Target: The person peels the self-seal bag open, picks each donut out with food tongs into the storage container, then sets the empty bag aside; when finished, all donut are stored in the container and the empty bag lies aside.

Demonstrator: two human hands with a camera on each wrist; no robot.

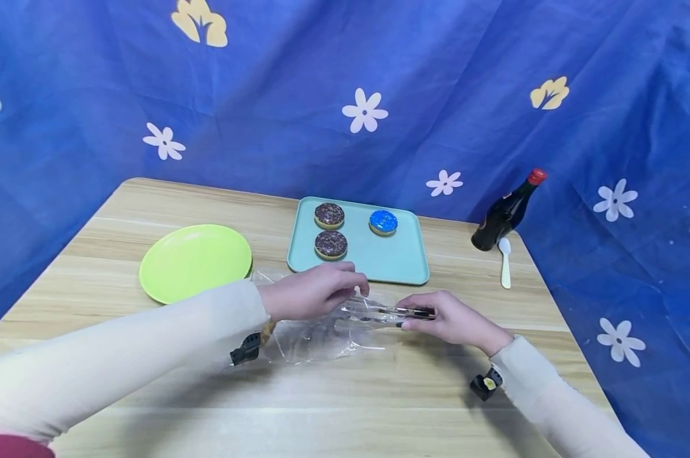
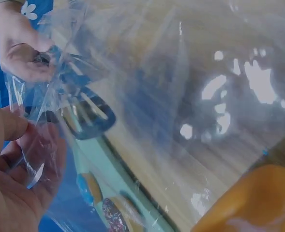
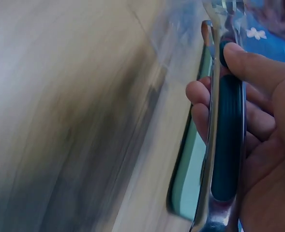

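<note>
My left hand [image 1: 316,292] pinches the edge of a clear plastic bag [image 1: 316,346] above the table. Gripped in my right hand [image 1: 450,323] are metal tongs [image 3: 228,135] with dark teal grip inserts. In the left wrist view the tongs' slotted head [image 2: 91,113] shows through the plastic, close to my left fingers. A smooth orange-brown item [image 2: 253,203] appears at the lower right corner of that view. Just beyond my hands, two chocolate doughnuts [image 1: 330,244] and a blue-topped doughnut [image 1: 383,222] lie on a light teal tray [image 1: 391,264].
A lime green plate [image 1: 196,264] lies on the wooden table [image 1: 345,413], left of the tray. At the back right stands a dark bottle [image 1: 502,219] with a red cap, and a white spoon [image 1: 506,267] lies beside it. A blue flowered cloth [image 1: 288,83] hangs behind.
</note>
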